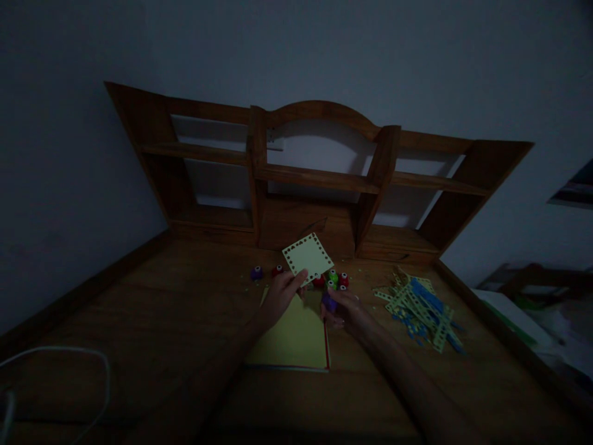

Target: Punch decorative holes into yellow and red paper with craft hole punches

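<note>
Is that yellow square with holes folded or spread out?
Spread out: the yellow square in the left hand looks flat, with no visible crease.

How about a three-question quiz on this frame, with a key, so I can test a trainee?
1. Which hand holds the pale yellow paper square with holes along its edges?
2. True or false: the heap of punched paper strips lies to the right of the paper stack.
3. The craft punch in the right hand is: A) green, B) purple, C) red.

Key: 1. The left hand. 2. True. 3. B.
</note>
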Demonstrator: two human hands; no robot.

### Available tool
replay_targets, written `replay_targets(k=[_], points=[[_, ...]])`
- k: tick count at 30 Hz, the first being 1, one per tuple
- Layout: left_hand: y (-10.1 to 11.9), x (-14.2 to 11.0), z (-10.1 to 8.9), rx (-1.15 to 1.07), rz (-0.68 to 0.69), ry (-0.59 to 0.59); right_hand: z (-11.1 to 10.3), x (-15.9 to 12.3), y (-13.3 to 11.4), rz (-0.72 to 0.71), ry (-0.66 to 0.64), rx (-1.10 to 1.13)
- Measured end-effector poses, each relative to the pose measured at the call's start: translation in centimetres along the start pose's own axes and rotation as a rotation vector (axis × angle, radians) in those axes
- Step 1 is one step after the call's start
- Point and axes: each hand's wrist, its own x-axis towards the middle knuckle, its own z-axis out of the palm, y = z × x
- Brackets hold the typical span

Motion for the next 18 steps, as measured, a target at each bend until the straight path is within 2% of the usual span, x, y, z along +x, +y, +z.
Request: replay_targets(k=[5, 8, 15, 18], points=[[0.5, 0.0, 0.1, -0.030, -0.001, 0.016, -0.6, 0.3, -0.8, 0.088, 0.078, 0.350], [0.2, 0.0, 0.2, -0.034, -0.001, 0.020, -1.2, 0.3, -1.5, -0.003, 0.152, 0.476], [0.0, 0.0, 0.4, 0.004, -0.021, 0.033, -1.6, -0.2, -3.0, -0.123, 0.166, 0.411], [0.0, 0.0, 0.4, 0.015, -0.018, 0.039, -0.7, -0.4, -3.2, -0.157, 0.260, 0.322]])
